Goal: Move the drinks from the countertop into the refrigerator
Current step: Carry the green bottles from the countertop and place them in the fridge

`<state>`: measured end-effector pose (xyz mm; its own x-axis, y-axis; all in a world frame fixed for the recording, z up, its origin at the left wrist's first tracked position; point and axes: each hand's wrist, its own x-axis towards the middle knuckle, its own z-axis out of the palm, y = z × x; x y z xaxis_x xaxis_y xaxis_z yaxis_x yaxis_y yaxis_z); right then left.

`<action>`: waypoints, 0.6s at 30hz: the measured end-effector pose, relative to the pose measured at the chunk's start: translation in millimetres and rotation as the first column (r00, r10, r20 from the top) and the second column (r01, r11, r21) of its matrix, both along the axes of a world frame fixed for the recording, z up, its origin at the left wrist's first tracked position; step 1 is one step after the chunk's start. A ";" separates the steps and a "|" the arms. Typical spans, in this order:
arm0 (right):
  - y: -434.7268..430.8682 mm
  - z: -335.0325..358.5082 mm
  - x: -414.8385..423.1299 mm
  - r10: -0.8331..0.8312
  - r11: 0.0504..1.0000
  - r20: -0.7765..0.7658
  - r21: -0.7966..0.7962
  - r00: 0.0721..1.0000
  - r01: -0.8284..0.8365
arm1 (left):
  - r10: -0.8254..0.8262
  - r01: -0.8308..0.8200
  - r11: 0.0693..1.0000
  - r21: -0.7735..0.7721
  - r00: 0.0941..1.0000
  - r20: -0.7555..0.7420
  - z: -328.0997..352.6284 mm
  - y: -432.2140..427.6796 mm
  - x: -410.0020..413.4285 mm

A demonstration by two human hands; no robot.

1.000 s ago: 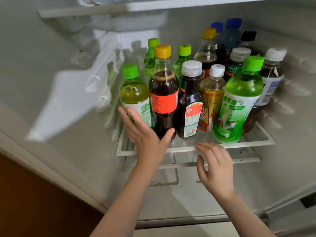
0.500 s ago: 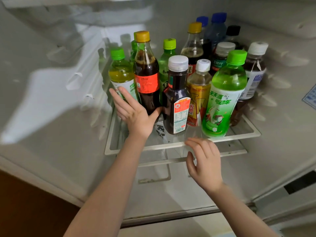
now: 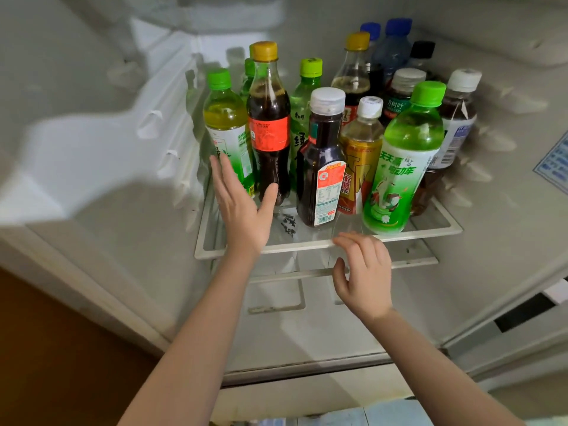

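Here we are inside the refrigerator (image 3: 92,155), and the drinks are packed upright on the glass shelf (image 3: 307,246) across the centre and upper right of the frame. Front row, left to right: a green tea bottle (image 3: 229,127) with a green cap, a cola bottle (image 3: 270,124) with an orange cap and red label, a dark bottle (image 3: 322,167) with a white cap, a golden bottle (image 3: 358,155), and a big bright green bottle (image 3: 399,167) at the shelf's front right. More bottles crowd behind them, blue and black caps at the very back.

The left hand (image 3: 242,210) reaches in over the shelf's front rim at centre frame, fingers straight and laid in front of the green tea bottle's label, thumb swung wide with its tip against the foot of the cola bottle. It grips nothing. The right hand (image 3: 365,272) sits lower, just right of centre, fingers loosely curled and empty, fingertips at the shelf's front edge below the big bright green bottle
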<state>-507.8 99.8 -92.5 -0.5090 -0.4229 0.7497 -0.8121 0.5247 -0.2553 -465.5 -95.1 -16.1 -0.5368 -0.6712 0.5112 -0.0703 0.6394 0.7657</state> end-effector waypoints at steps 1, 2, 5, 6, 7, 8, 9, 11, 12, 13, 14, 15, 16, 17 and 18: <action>0.2 0.5 0.8 -0.007 1.000 0.001 0.010 1.000 0.007 | 0.008 -0.008 1.000 0.005 0.998 -0.054 -0.5 6.7 7.8; 0.8 1.7 1.6 -0.010 1.000 -0.002 0.023 1.000 0.010 | 0.012 -0.012 1.000 0.002 0.994 -0.111 -1.9 14.0 16.6; 4.3 8.9 5.5 0.003 0.996 0.000 0.084 1.000 -0.003 | -0.064 0.058 0.998 -0.037 0.976 -0.206 -17.0 39.3 48.3; 6.2 11.4 7.7 0.012 0.994 0.012 0.111 1.000 -0.013 | -0.098 0.085 0.994 -0.074 0.974 -0.204 -26.5 47.4 60.3; 9.0 12.9 10.7 0.020 0.989 0.028 0.143 0.999 -0.023 | -0.129 0.106 0.986 -0.129 0.973 -0.190 -38.3 55.1 72.6; 11.9 13.2 15.2 0.023 0.984 0.047 0.178 0.999 -0.031 | -0.160 0.127 0.973 -0.193 0.973 -0.167 -52.0 62.1 85.2; 15.4 12.0 21.5 0.018 0.977 0.068 0.211 0.997 -0.032 | -0.194 0.155 0.956 -0.249 0.971 -0.138 -67.0 68.7 97.3; 27.0 1.7 40.0 -0.016 0.970 0.123 0.241 0.992 -0.014 | -0.258 0.225 0.928 -0.296 0.963 -0.076 -98.1 81.9 120.2; 36.3 -8.4 52.6 -0.040 0.969 0.161 0.245 0.986 0.000 | -0.292 0.267 0.916 -0.299 0.955 -0.044 -113.6 88.6 130.9; 48.4 -20.8 67.1 -0.067 0.967 0.207 0.255 0.976 0.012 | -0.335 0.317 0.901 -0.296 0.942 -0.010 -129.2 96.0 140.2; 63.0 -35.3 82.9 -0.097 0.963 0.261 0.269 0.960 0.024 | -0.386 0.377 0.882 -0.284 0.922 0.026 -145.0 104.2 148.5; 80.3 -51.2 100.2 -0.133 0.958 0.325 0.286 0.936 0.036 | -0.444 0.447 0.858 -0.254 0.893 0.071 -161.3 113.4 156.5; 99.6 -68.5 119.4 -0.173 0.952 0.396 0.302 0.902 0.050 | -0.506 0.522 0.830 -0.197 0.853 0.129 -178.0 123.1 165.1; 120.4 -85.5 139.7 -0.216 0.945 0.468 0.322 0.857 0.062 | -0.570 0.598 0.793 -0.119 0.796 0.203 -195.3 133.1 174.0; 141.7 -102.0 161.2 -0.267 0.933 0.541 0.351 0.797 0.074 | -0.633 0.671 0.741 -0.027 0.712 0.304 -212.6 142.9 183.4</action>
